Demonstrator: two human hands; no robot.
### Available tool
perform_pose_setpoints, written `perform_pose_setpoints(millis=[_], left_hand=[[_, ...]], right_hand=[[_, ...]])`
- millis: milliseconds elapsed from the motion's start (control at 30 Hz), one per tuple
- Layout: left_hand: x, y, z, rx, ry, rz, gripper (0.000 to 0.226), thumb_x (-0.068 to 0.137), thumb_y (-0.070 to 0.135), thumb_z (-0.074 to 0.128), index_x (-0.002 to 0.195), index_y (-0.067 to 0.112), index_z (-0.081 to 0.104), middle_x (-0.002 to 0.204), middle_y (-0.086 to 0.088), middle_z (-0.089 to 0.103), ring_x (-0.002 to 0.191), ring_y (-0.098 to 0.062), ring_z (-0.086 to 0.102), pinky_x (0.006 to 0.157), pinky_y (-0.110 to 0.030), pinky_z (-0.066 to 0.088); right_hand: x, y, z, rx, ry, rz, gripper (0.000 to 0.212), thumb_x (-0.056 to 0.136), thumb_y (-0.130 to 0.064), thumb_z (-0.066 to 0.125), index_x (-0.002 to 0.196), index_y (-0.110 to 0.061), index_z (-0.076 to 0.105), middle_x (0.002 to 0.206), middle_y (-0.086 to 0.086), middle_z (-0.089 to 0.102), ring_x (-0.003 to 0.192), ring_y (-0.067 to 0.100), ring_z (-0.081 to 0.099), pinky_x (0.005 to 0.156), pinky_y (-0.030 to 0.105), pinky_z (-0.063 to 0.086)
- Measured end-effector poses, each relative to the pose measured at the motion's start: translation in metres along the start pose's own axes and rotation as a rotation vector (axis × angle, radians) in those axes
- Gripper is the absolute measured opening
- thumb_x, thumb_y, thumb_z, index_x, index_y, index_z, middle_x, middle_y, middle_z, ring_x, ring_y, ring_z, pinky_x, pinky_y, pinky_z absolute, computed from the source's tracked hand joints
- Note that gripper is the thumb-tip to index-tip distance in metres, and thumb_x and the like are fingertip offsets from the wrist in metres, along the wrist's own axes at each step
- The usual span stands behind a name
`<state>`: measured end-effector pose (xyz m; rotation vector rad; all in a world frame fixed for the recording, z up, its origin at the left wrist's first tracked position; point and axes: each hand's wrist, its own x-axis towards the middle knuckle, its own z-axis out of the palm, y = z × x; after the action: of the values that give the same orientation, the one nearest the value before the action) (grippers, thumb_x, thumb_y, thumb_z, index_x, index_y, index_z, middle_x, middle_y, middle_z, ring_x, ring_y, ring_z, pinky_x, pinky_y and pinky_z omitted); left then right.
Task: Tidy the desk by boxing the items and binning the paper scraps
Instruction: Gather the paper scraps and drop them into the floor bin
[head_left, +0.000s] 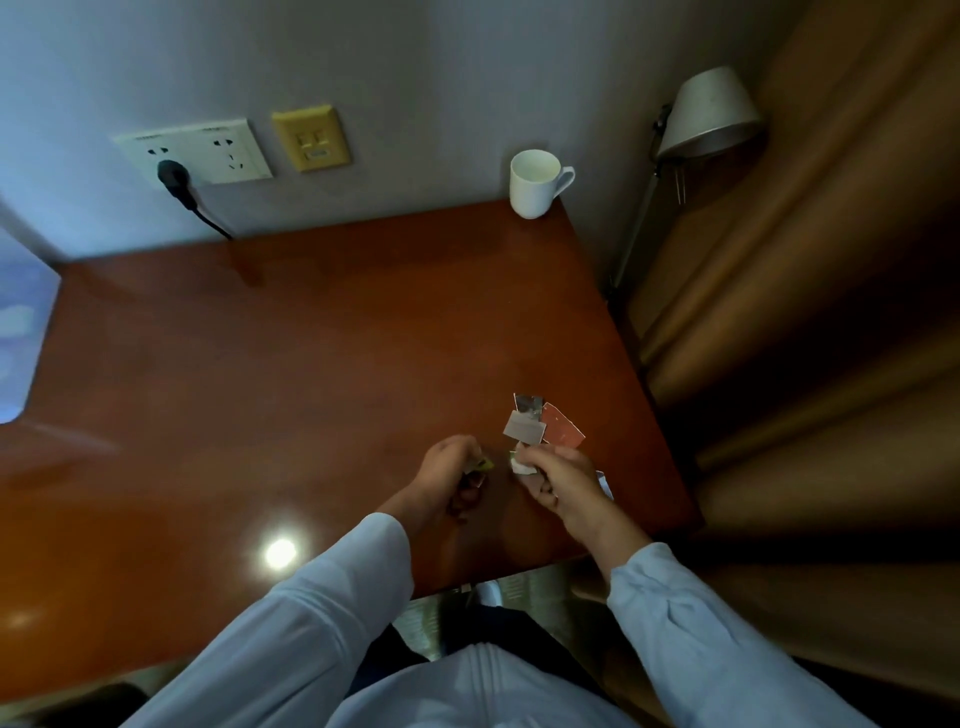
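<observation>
We are in the scrap-gathering step. Our right hand (558, 480) is curled round a fan of paper scraps (540, 428) (grey, silver and reddish pieces sticking up past the fingers), held over the right front part of the counter (260, 364). Our left hand (449, 470) is just beside it, fingers pinched on a small yellow-green scrap (484, 464), with a narrow gap between the two hands. A white mug (537, 182) stands at the far right corner, well apart from us. A pale blue object (21, 332) shows at the left edge, too blurred to name. No bin is in view. We judge the next move is to feed the small scrap into the right-hand bundle, then find the bin, keeping the grip firm so no loose piece slips out
</observation>
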<state>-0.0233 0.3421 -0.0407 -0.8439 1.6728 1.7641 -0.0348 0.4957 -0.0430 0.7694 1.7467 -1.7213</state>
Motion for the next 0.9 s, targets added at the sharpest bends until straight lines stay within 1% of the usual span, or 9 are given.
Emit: perform_pose_setpoints(millis=[133,300,367,467,533,600,667,767,900], left_hand=[[0.001,0.001,0.002,0.007,-0.035,-0.027,0.014,0.077,0.014,0.037,0.075,0.009,0.05,0.063,-0.006,0.039,0.045,-0.016,0.031,0.048,-0.023,0.03],[0.0,0.004,0.013,-0.02,-0.077,-0.074,0.021,0.077,0.013,0.032,0.058,0.013,0.041,0.055,-0.005,0.046,0.044,-0.018,0.035,0.051,-0.023,0.03],[0.002,0.004,0.016,0.005,-0.048,-0.08,0.024,0.08,0.009,0.031,0.057,0.013,0.038,0.052,-0.007,0.049,0.046,-0.019,0.038,0.051,-0.024,0.032],[0.007,0.001,0.019,0.1,0.01,-0.012,0.032,0.09,0.001,0.025,0.063,0.007,0.041,0.052,-0.01,0.049,0.039,-0.021,0.042,0.038,-0.02,0.034],[0.014,-0.007,0.021,0.132,0.075,0.102,0.028,0.096,0.004,0.025,0.082,0.007,0.049,0.069,-0.011,0.054,0.051,-0.018,0.049,0.041,-0.022,0.039],[0.018,-0.013,0.021,0.251,0.13,0.165,0.022,0.1,0.014,0.031,0.094,0.012,0.052,0.087,-0.01,0.059,0.072,-0.021,0.058,0.061,-0.031,0.051],[0.019,-0.016,0.019,0.508,0.171,0.211,0.017,0.1,0.026,0.038,0.102,0.017,0.052,0.096,-0.005,0.062,0.088,-0.025,0.062,0.077,-0.038,0.053],[0.015,-0.017,0.016,0.752,0.22,0.287,0.02,0.097,0.033,0.045,0.112,0.02,0.048,0.095,0.001,0.061,0.089,-0.025,0.063,0.077,-0.037,0.051],[0.014,-0.019,0.011,0.879,0.188,0.282,0.049,0.082,0.038,0.069,0.12,0.022,0.042,0.104,0.0,0.061,0.094,-0.028,0.063,0.076,-0.036,0.05]], right_hand=[[-0.002,-0.003,-0.005,0.318,-0.01,0.088,0.012,0.081,-0.001,0.053,0.073,-0.008,0.056,0.065,0.003,0.051,0.054,0.01,0.043,0.044,0.02,0.029],[-0.011,-0.001,-0.018,0.654,-0.056,0.091,0.023,0.085,0.0,0.037,0.092,0.0,0.058,0.08,0.009,0.062,0.074,0.019,0.061,0.06,0.027,0.055],[-0.013,0.0,-0.023,0.7,-0.022,0.088,0.022,0.087,0.0,0.035,0.085,0.0,0.057,0.074,0.01,0.062,0.073,0.021,0.062,0.067,0.03,0.056],[-0.01,0.005,-0.028,0.422,0.102,0.057,0.016,0.081,0.0,0.04,0.071,-0.009,0.049,0.056,0.0,0.047,0.047,0.011,0.042,0.045,0.023,0.036],[-0.006,0.01,-0.029,0.139,0.152,0.003,0.018,0.084,-0.002,0.044,0.072,-0.014,0.05,0.055,-0.003,0.042,0.044,0.009,0.032,0.04,0.021,0.024],[-0.002,0.013,-0.026,-0.1,0.169,-0.048,0.015,0.09,-0.009,0.05,0.08,-0.017,0.058,0.062,-0.003,0.048,0.049,0.009,0.036,0.042,0.022,0.027],[0.001,0.015,-0.022,-0.366,0.231,-0.15,0.007,0.09,-0.019,0.055,0.085,-0.021,0.06,0.077,-0.003,0.058,0.063,0.011,0.051,0.053,0.025,0.041],[0.001,0.015,-0.02,-0.644,0.322,-0.217,0.009,0.089,-0.027,0.061,0.093,-0.03,0.054,0.085,-0.01,0.057,0.08,0.015,0.059,0.068,0.03,0.049],[0.004,0.014,-0.019,-0.872,0.404,-0.245,0.032,0.088,-0.043,0.063,0.109,-0.025,0.048,0.095,-0.005,0.061,0.086,0.019,0.061,0.065,0.027,0.042]])
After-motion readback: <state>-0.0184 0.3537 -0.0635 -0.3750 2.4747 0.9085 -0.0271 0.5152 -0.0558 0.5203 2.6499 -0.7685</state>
